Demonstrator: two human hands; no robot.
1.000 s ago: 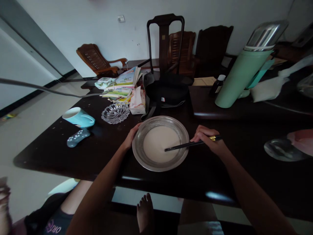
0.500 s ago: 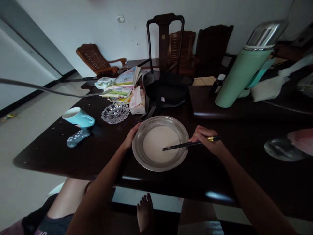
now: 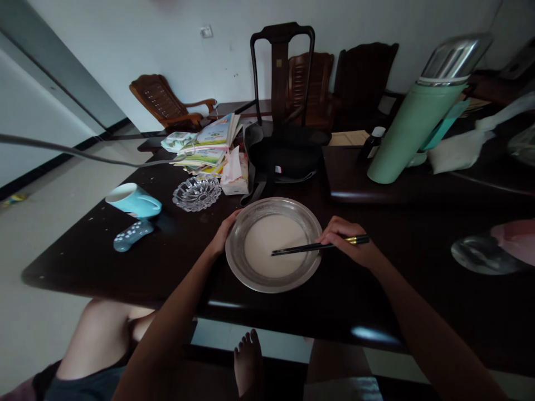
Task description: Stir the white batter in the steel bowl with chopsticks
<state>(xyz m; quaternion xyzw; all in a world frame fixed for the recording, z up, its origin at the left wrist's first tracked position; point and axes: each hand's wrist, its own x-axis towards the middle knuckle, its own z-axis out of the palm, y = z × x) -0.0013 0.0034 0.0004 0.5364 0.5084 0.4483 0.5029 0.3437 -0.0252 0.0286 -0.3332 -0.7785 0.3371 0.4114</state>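
A round metal bowl (image 3: 234,262) stands near the front edge of the dark table, with a pale, whitish liquid (image 3: 267,236) in it. My left hand (image 3: 224,234) grips the bowl's left rim, its fingers partly hidden behind the wall. In my right hand (image 3: 345,238) is a pair of black chopsticks (image 3: 298,248) with gold bands near the upper end. They reach over the right rim, and their tips lie at the middle of the liquid.
Left of the bowl are a glass dish (image 3: 196,194), a light-blue mug (image 3: 136,200) and a game controller (image 3: 132,235). Behind stand a tissue box (image 3: 234,178), stacked books (image 3: 211,145) and a black bag (image 3: 288,156). A green thermos (image 3: 418,128) rises at right, near a plastic bag (image 3: 485,256).
My right hand and the chopsticks have shifted slightly left, the tips moving farther toward the bowl's middle. My left hand and the bowl stay in place. A leg at lower left has moved.
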